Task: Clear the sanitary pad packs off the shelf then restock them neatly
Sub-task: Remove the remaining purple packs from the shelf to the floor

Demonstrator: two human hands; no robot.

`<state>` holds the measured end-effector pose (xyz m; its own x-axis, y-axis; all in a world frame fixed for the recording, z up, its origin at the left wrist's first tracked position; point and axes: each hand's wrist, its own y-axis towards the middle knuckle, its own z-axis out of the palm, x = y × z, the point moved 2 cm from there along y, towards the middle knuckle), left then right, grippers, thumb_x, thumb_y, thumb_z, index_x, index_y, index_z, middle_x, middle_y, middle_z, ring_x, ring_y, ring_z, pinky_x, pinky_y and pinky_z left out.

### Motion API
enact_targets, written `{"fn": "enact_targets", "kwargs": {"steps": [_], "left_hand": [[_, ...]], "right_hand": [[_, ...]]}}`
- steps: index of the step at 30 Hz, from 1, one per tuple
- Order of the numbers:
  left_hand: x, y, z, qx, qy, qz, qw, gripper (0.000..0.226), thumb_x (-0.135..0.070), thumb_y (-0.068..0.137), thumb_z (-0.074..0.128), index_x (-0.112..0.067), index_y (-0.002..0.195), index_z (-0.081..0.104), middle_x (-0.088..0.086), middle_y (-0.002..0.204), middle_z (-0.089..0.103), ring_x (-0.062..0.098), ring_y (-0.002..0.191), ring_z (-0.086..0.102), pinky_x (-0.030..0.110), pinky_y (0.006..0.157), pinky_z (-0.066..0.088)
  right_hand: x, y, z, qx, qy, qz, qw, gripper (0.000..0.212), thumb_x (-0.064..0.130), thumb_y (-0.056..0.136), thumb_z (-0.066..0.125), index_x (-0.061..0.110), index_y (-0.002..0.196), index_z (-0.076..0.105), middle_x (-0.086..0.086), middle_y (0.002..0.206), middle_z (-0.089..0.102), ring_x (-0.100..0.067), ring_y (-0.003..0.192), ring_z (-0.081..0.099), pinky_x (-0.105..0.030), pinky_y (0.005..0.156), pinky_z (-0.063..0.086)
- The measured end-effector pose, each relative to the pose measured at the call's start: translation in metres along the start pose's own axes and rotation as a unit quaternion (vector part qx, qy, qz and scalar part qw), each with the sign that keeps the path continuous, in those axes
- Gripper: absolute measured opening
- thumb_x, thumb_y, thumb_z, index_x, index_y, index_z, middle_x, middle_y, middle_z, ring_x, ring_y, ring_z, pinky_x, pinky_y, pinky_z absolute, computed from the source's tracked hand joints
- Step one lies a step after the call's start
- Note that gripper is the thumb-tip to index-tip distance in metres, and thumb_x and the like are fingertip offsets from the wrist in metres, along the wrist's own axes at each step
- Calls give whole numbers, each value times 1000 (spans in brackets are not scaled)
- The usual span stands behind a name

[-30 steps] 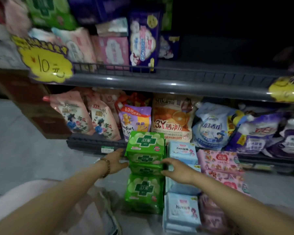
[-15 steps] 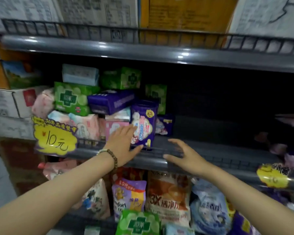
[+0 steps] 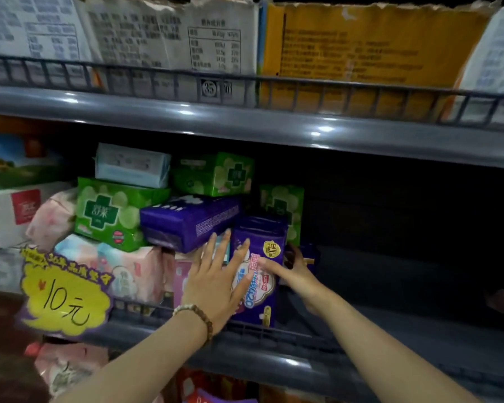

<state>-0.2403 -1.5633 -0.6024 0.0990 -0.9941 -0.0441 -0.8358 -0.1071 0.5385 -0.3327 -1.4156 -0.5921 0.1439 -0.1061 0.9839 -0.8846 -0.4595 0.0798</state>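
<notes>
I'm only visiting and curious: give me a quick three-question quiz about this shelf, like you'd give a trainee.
1. True or false: the left hand lies flat against the upright purple pack.
2. Which pack lies on top of the big green pack at the left? A pale blue, B orange, C black.
3. Fill in: the handwritten number on the yellow price sign is ___.
Key: 1 true; 2 A, the pale blue pack; 3 10.

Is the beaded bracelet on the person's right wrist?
No, the beaded bracelet sits on the left wrist, just behind the left hand that lies flat against the upright purple pack.
</notes>
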Motion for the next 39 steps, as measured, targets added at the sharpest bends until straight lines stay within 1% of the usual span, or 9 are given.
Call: {"fn": "enact_targets", "kwargs": {"steps": [3,5,11,16,22,26,33,36,39], "left_hand": [[1,5,6,-21,19,-6,1000,61,-54,98,4,-25,146,29,12,147,41,28,137,28,38,110,14],[2,6,12,-28,22,0,999,59,-51,99,9,-23,143,35,13,143,45,27,133,29,40,107,16],[5,7,19,-72,39,6,997,60,-54,98,10,-25,146,32,14,147,39,27,136,25,42,108,17],[5,6,17,-61,35,0,998,61,-55,97,8,-26,147,30,14,148,39,27,136,23,42,107,17],[-5,5,10,-33,-34,-20,999,69,-65,91,-2,-31,150,6,10,156,21,22,142,6,38,115,2],[-22,3,-4,-7,-169,-36,985,84,-82,73,-2,-38,141,-23,-8,157,-13,5,141,-20,23,112,-16],[-73,19,-28,121,-521,-105,838,128,-73,52,62,-32,149,-11,-10,158,-1,9,144,8,33,118,15],[-91,26,-38,161,-616,-106,764,143,-66,39,83,-35,149,-3,-12,142,43,9,129,45,39,109,39],[-102,20,-46,152,-685,-92,706,123,-48,40,85,-31,142,19,-16,119,61,5,107,62,36,99,49]], "right_hand": [[-3,17,-2,19,38,15,999,108,36,63,80,25,149,17,7,115,62,-8,97,64,-22,73,55],[-4,26,0,26,46,21,998,104,34,66,80,26,148,16,2,117,63,-9,94,66,-22,69,55],[-8,30,-3,39,49,20,998,58,32,63,78,27,113,50,1,103,72,-12,87,71,-22,68,56],[-12,36,1,23,79,32,996,111,35,48,91,18,139,30,-7,111,70,-21,94,71,-32,77,58],[-12,28,-18,-68,131,-11,989,88,13,72,80,26,138,22,0,107,63,-18,90,66,-30,72,55],[-7,15,-46,-114,182,-44,976,102,8,56,86,22,139,29,-6,109,63,-20,87,67,-35,72,57],[44,-29,-86,-108,175,-86,975,81,15,61,75,26,130,32,-11,103,65,-18,65,71,-29,52,57],[62,-50,-90,-53,158,-58,984,89,19,59,86,20,134,38,-18,107,68,-26,74,72,-35,57,58],[71,-75,-86,7,165,-2,986,85,35,58,81,11,133,48,-20,107,70,-31,80,71,-39,66,58]]}}
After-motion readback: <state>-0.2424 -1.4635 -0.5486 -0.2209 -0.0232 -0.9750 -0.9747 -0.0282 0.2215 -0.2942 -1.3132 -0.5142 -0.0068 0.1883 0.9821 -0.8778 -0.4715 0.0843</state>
